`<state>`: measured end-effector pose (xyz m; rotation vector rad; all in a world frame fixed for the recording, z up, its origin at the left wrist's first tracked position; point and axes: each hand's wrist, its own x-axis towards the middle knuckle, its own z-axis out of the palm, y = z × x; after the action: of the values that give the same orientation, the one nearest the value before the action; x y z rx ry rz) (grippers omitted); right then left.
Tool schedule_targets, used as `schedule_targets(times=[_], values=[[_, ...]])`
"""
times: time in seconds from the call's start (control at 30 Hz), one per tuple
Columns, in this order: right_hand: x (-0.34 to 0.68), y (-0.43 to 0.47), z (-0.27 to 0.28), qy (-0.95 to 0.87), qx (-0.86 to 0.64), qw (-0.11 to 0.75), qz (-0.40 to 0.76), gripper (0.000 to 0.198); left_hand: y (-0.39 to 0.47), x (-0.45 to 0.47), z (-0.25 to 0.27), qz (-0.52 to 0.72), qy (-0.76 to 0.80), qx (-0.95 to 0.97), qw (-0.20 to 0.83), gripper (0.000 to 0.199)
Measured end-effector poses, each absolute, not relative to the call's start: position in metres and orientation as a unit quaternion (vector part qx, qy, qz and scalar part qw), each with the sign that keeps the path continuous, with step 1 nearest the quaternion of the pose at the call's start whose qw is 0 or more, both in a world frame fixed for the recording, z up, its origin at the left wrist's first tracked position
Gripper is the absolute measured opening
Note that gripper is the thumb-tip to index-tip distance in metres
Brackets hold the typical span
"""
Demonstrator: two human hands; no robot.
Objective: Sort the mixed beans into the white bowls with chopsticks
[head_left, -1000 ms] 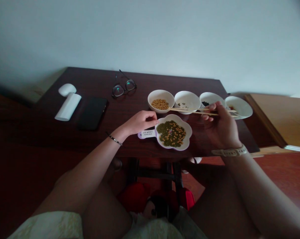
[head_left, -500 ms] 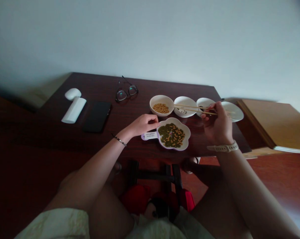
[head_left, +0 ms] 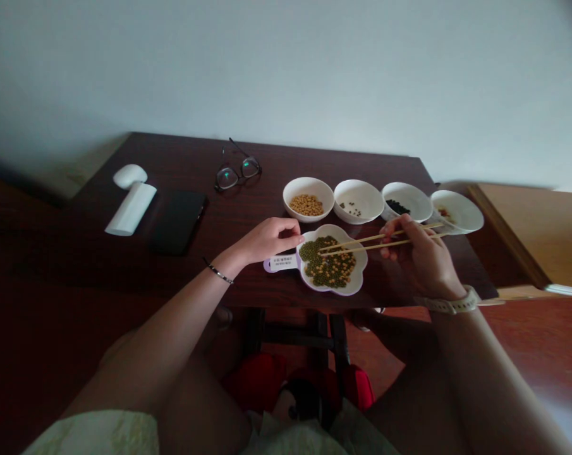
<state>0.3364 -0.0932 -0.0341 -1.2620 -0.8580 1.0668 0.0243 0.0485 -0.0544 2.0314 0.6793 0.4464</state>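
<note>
While the left hand (head_left: 270,239) pinches the flower-shaped dish (head_left: 353,285) at its rim, the right hand (head_left: 421,256) grips chopsticks (head_left: 371,242), tips over the beans (head_left: 327,266).

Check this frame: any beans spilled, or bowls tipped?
Nothing stands out. The four bowls sit upright in a row, the flower dish lies flat, no loose beans on the table. The right hand holds chopsticks over the dish.
</note>
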Motion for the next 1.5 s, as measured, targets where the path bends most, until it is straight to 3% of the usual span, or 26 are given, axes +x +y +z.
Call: schedule_targets(times=[0.53, 1.17, 1.5], values=[[0.338, -0.087, -0.036, -0.367, -0.558, 0.559, 0.491, 0.038, 0.051, 0.023, -0.054, 0.167, 0.278, 0.825, 0.463, 0.027], [0.338, -0.085, -0.042, -0.364, -0.541, 0.600, 0.463, 0.041, 0.050, 0.023, -0.052, 0.163, 0.284, 0.824, 0.462, 0.029], [0.350, -0.059, -0.040, -0.282, -0.459, 0.702, 0.466, 0.028, 0.049, 0.023, -0.052, 0.168, 0.284, 0.821, 0.465, 0.028]])
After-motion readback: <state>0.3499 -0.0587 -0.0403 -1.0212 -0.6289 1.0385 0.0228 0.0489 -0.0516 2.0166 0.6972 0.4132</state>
